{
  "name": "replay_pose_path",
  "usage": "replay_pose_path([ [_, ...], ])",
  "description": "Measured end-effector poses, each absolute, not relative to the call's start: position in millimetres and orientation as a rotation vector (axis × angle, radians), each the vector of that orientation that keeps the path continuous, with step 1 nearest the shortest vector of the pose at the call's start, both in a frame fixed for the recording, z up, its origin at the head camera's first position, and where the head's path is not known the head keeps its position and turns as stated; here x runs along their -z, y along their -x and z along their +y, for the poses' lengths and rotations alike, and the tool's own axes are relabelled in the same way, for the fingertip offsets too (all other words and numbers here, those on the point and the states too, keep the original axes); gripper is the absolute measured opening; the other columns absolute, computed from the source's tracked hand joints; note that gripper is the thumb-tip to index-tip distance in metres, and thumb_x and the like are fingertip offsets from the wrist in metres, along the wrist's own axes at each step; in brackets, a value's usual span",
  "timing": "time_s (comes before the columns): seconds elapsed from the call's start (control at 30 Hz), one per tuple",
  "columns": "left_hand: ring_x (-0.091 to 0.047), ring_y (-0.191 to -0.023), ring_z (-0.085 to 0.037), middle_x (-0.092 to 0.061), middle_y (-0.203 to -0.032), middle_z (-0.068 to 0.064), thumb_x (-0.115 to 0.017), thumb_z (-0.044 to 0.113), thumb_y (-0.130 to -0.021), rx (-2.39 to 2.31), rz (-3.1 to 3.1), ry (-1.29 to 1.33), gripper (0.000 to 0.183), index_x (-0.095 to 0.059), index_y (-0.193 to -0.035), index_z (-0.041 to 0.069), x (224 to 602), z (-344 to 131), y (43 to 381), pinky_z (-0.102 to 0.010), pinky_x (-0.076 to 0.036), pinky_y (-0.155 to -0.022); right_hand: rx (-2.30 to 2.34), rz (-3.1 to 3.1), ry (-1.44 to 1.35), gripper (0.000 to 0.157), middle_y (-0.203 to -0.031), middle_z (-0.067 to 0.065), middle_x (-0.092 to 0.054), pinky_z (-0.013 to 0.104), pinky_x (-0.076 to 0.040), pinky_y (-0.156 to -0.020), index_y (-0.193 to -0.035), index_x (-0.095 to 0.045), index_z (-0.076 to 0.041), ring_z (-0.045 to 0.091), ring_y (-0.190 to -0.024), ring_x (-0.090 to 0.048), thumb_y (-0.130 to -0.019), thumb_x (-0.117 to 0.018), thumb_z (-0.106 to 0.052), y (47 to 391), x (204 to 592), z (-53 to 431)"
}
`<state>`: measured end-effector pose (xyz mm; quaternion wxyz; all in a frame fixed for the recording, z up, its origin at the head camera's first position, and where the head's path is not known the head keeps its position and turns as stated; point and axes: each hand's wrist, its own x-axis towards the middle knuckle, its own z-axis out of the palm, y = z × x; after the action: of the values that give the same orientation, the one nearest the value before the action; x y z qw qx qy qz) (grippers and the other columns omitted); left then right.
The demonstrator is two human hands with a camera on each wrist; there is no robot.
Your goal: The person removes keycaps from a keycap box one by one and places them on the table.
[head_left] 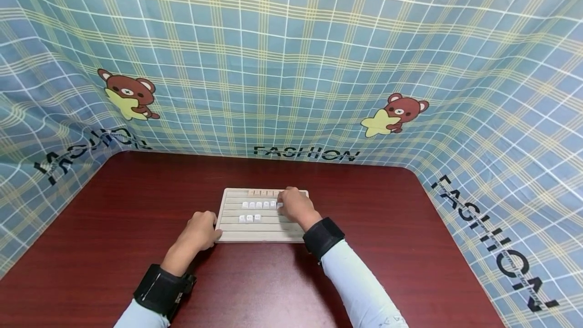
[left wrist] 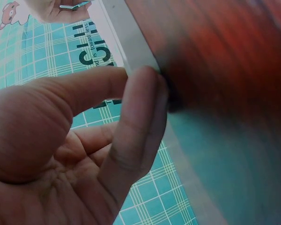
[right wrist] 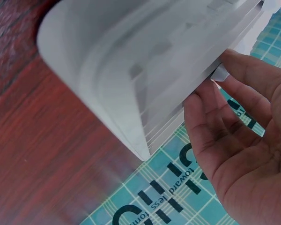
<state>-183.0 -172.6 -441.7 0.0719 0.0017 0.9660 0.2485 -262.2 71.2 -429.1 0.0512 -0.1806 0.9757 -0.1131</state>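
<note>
A pale ridged board [head_left: 268, 234] lies on the table. Small white keycaps [head_left: 259, 205] line one of its grooves, and a shorter row of white keycaps [head_left: 249, 218] sits nearer the front. My left hand [head_left: 199, 232] holds the board's left front corner; in the left wrist view its thumb and fingertips meet at the board's edge [left wrist: 131, 42]. Over the right part of the board, my right hand [head_left: 298, 206] is at the end of the longer row. The right wrist view shows its thumb and index finger pinching a white keycap [right wrist: 220, 73] close over the grooves.
Along the board's back groove runs a row of cream tiles [head_left: 257, 193] with orange marks, partly behind the right hand. The dark red table [head_left: 387, 247] extends around the board. A plaid cloth [head_left: 273, 65] with bears and lettering walls off the back and both sides.
</note>
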Motion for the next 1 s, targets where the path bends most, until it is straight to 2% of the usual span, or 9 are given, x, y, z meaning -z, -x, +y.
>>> replay_pose_path([
  [0.27,-0.059,-0.049,-0.011,-0.059,-0.059,-0.005,-0.066,0.006,-0.084,-0.749,2.926,-0.029,0.011,-0.059,-0.076,0.002,441.9,-172.4,182.8,-0.029,-0.045,-0.056,0.345,2.965,0.537,0.015,-0.105,0.007,-0.066,0.03,-0.047,-0.06,-0.1,-0.074,-0.014,0.014,-0.077,-0.054,-0.086,-0.072,-0.011,261.1,429.6,71.3],
  [1.0,-0.057,-0.054,-0.017,-0.056,-0.063,-0.007,-0.066,0.005,-0.081,-0.745,2.947,-0.042,0.016,-0.057,-0.068,0.005,440.3,-176.6,183.5,-0.029,-0.043,-0.054,0.306,3.011,0.592,0.01,-0.099,0.006,-0.067,0.026,-0.046,-0.062,-0.096,-0.074,-0.015,0.013,-0.079,-0.056,-0.086,-0.073,-0.016,261.5,433.3,73.8],
])
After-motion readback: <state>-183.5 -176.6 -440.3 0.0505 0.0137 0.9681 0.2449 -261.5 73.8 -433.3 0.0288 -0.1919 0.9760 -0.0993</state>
